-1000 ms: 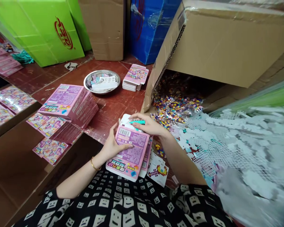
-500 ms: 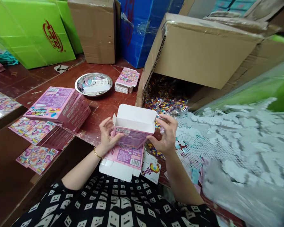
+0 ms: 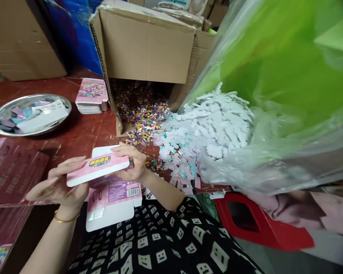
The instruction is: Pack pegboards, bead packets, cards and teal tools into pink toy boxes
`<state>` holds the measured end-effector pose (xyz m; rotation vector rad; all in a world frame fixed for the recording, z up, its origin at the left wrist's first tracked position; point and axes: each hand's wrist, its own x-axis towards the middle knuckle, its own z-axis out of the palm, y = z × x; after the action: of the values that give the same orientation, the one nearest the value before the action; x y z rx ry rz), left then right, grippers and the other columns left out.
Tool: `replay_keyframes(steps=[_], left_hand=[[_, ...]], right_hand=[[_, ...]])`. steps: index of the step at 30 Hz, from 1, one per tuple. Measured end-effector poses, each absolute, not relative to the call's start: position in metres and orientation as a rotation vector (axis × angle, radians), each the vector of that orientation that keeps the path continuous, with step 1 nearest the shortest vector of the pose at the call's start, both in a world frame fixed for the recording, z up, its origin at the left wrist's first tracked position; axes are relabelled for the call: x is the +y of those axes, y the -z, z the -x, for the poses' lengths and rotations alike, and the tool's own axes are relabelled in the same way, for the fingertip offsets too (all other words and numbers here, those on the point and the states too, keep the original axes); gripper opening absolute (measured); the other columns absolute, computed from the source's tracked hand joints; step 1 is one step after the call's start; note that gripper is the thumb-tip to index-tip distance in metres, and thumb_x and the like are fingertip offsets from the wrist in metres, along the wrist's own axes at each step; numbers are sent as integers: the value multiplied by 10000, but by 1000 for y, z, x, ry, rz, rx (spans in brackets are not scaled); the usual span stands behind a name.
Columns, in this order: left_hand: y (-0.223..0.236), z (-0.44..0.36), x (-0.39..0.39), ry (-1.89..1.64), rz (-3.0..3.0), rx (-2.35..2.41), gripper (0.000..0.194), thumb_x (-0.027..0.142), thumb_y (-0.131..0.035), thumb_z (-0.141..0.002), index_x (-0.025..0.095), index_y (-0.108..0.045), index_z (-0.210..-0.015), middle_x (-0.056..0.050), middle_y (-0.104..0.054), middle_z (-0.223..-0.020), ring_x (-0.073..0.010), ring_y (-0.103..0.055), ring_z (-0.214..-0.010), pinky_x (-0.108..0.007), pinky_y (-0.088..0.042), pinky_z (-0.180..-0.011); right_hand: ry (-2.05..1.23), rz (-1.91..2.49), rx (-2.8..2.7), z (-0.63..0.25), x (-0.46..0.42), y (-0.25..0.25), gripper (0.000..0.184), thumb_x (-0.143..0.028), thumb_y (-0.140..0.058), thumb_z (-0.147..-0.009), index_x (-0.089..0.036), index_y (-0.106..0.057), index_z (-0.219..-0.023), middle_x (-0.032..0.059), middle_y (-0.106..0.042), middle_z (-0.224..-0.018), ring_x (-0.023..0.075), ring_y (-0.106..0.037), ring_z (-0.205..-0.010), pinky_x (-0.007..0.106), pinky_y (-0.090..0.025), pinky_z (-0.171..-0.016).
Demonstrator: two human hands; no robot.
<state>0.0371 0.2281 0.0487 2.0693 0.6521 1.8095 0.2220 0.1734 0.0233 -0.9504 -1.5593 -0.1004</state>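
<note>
Both hands hold a small pink box point(image 3: 98, 168) flat in front of me, its narrow side with a yellow label toward the camera. My left hand point(image 3: 57, 186) supports its left end from below, fingers stretched along the underside. My right hand point(image 3: 130, 163) grips the right end, fingers curled over the top. Under the box, on my lap, lies a flattened pink box blank point(image 3: 111, 203) with a barcode.
A steel bowl point(image 3: 5, 127) with small parts sits at left on the red floor point(image 3: 82, 133). A stack of pink cards point(image 3: 90, 97) lies beside a tipped cardboard carton point(image 3: 145, 45) spilling bead packets point(image 3: 140, 118). White grid pieces point(image 3: 214, 125) spill from a clear bag. A red stool point(image 3: 260, 228) is at right.
The box, open with its white flap up half a second ago, is now closed and turned flat. My view has swung to the right; the green carton and pink box stack left the frame.
</note>
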Motion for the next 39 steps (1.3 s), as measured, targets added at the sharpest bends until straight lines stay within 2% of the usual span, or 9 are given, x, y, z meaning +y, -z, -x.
replay_keyframes(steps=[3,10,20,26,28,32,34,37,39], left_hand=[[-55,-29,226,-1819,-2245,357,313,359,-829,-742,231,-621,-937,19,-645,-877,-193,-703,-787,-428,-631,-708],[-90,-30,207,-1465,-2224,487,150,283,-686,-881,210,-690,-1013,-53,-701,-962,-199,-687,-893,-376,-589,-773],[-76,-36,203,-1703,-1971,408,130,245,-580,-975,217,-633,-1091,-56,-750,-928,-165,-719,-858,-302,-575,-728],[-59,-38,210,-1659,-2111,307,117,340,-625,-954,228,-594,-970,-93,-709,-1044,-191,-716,-935,-344,-599,-764],[-44,-42,211,-1686,-2085,378,232,390,-686,-905,250,-532,-1007,-93,-691,-1050,-203,-718,-944,-360,-604,-781],[-11,-49,199,-1708,-1968,678,768,688,-746,-676,282,-366,-1206,-105,-661,-1105,-267,-724,-981,-425,-612,-809],[-6,-44,188,-1622,-1954,809,752,676,-682,-746,259,-360,-1282,-100,-667,-1108,-265,-733,-975,-405,-613,-787],[-28,-7,188,-1574,-1921,969,498,553,-574,-904,219,-460,-1255,-75,-683,-1083,-226,-732,-967,-361,-606,-783],[-61,42,209,-1638,-1907,1070,541,545,-717,-817,198,-540,-1193,-91,-681,-1130,-248,-708,-1035,-401,-600,-882]], right_hand=[[-109,985,-1792,-233,162,-46,488,-510,-763,-800,-200,-623,-1150,102,-676,-1123,208,-650,-1102,405,-555,-989],[-459,817,-2016,-259,148,-114,264,-330,-578,-976,-222,-689,-1190,76,-690,-1304,149,-635,-1236,364,-523,-1058],[-458,771,-2047,-253,154,-117,485,-129,-543,-946,-303,-566,-1398,29,-708,-1282,151,-684,-1158,334,-586,-978],[-328,759,-2192,-262,158,-99,415,-257,-567,-973,-272,-578,-1387,97,-660,-1326,226,-643,-1211,433,-588,-957],[-215,783,-2196,-261,154,-89,496,-228,-641,-928,-284,-554,-1413,115,-610,-1387,254,-622,-1238,449,-584,-965],[-69,836,-2108,-256,148,-71,620,-96,-655,-881,-343,-520,-1434,100,-588,-1394,250,-624,-1222,435,-590,-958],[-53,906,-2022,-258,146,-62,633,-211,-676,-889,-335,-467,-1474,122,-566,-1410,288,-602,-1250,486,-580,-970],[-135,1067,-1809,-268,141,-45,816,-426,-691,-867,-249,-300,-1561,204,-414,-1529,349,-558,-1299,557,-557,-986],[-142,1172,-1699,-278,132,-33,777,-419,-702,-858,-218,-364,-1528,213,-445,-1502,342,-576,-1275,563,-546,-993]])
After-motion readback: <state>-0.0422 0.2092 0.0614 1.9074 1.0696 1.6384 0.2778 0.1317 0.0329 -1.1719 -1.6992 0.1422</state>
